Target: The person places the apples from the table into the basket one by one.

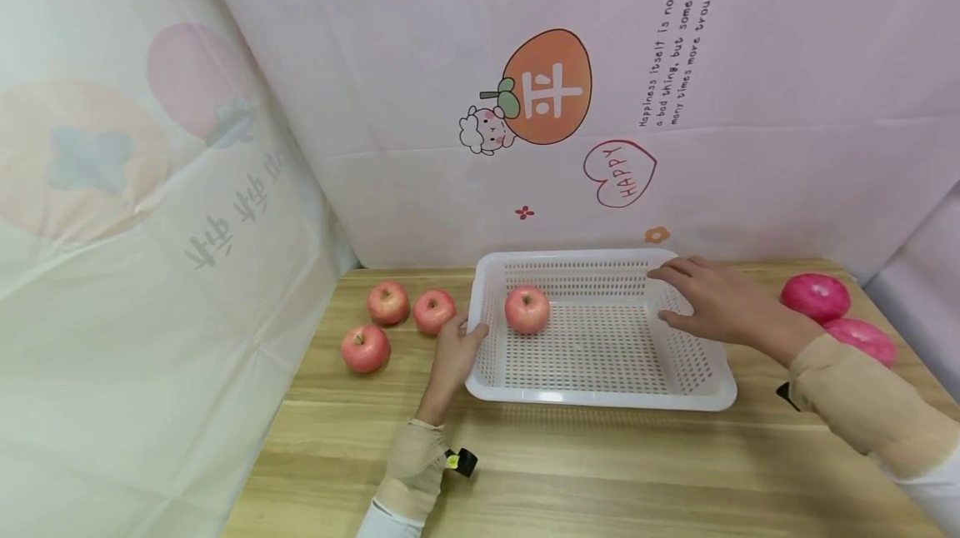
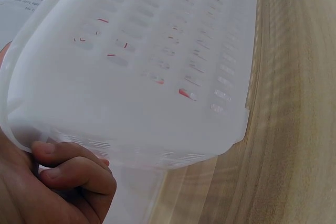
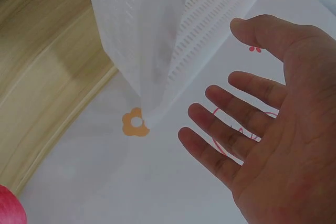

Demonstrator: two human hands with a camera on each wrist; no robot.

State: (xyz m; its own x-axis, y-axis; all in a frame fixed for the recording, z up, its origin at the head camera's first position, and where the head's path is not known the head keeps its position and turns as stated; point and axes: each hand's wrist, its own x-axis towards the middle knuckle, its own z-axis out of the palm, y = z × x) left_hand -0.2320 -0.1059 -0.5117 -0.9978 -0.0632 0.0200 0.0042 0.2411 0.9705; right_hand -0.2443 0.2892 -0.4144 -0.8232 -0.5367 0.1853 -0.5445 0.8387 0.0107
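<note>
L hand (image 1: pixel 453 355) grips basket (image 1: pixel 585 397) rim; R hand (image 1: pixel 712 301) spread, empty. Prob. light, semi-stiff plastic; hold both ends.

Left hand (image 1: pixel 453 353): gripping, fingers (image 2: pixel 79 169) bent back at the knuckles.
Left thumb: probably opposite the fingers; not clear in the left wrist view.
Left forearm (image 1: pixel 412 471): trails behind the fingers, toward the body.
Right hand (image 1: pixel 712 292): holding nothing, palm visible in right wrist view, fingers (image 3: pixel 223 131) extended, slightly fanned.
Right thumb (image 3: pixel 262 29): well apart from the fingers.
Right forearm (image 1: pixel 870 405): behind the fingers, angled out to the person's right.
</note>
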